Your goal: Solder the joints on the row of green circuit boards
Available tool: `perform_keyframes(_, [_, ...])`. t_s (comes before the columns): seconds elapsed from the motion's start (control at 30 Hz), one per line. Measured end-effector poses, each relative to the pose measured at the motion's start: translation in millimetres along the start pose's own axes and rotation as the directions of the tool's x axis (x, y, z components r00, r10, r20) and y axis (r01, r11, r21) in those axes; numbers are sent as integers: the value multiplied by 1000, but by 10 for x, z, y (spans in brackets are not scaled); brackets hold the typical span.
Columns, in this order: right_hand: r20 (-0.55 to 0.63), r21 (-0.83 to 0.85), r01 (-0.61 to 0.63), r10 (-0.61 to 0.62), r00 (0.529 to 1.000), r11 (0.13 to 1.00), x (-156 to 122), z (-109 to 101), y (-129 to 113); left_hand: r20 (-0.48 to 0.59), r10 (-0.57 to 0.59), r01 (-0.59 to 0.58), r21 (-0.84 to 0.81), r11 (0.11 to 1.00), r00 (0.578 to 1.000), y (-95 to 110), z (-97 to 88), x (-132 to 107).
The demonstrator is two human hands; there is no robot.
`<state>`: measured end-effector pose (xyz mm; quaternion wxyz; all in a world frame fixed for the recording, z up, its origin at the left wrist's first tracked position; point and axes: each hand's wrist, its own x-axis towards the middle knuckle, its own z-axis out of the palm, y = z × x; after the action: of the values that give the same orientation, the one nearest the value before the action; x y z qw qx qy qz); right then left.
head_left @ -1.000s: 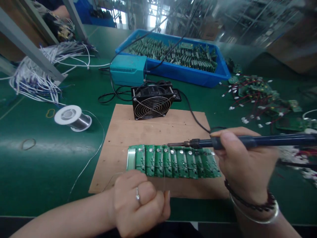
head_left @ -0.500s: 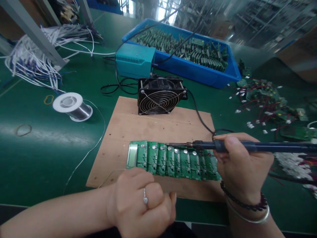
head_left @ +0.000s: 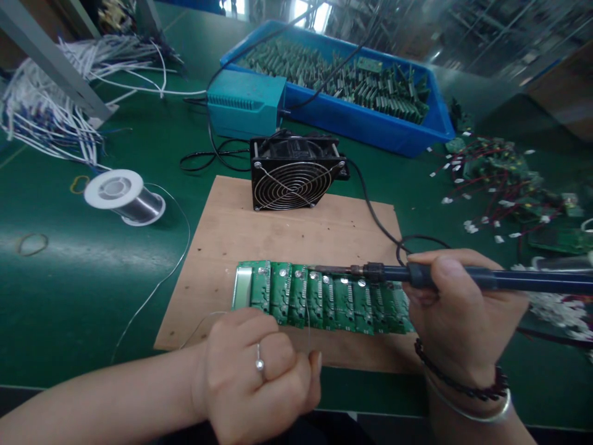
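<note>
On the far left of the green bench lie white wires (head_left: 50, 117), and nearer me a solder spool (head_left: 123, 198) whose thin wire (head_left: 155, 287) trails across to my left hand (head_left: 259, 377). That hand is curled into a loose fist at the front edge of the wooden board (head_left: 287, 238), thumb and fingers pinching the solder so its end stands up over the row of green circuit boards (head_left: 319, 300). Behind the row stands a black fan (head_left: 296, 176), with a teal box (head_left: 245, 111) and a blue bin (head_left: 352, 86) of boards beyond. My right hand (head_left: 458, 321) has its fingers wrapped tight around the soldering iron (head_left: 463, 278), its tip touching the top edge of the row.
</note>
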<state>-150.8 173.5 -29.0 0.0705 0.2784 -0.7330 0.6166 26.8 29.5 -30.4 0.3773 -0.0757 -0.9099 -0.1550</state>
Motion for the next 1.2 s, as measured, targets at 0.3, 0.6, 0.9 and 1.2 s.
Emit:
perform_keyframes(0.3, [29, 2, 13, -13, 1000, 1000, -9, -4, 32, 78, -52, 49, 34, 998, 996, -13, 10, -21])
perform_keyframes(0.6, [-1, -13, 57, -57, 998, 998, -3, 7, 19, 98, -27, 22, 48, 999, 995, -60, -55, -11])
perform_keyframes(0.9, [32, 6, 45, -46, 998, 999, -20, 12, 51, 18, -46, 45, 65, 997, 999, -65, 3, -13])
perform_keyframes(1.2, [32, -17, 73, -72, 997, 997, -9, 38, 34, 33, -10, 9, 51, 999, 999, -109, -5, -8])
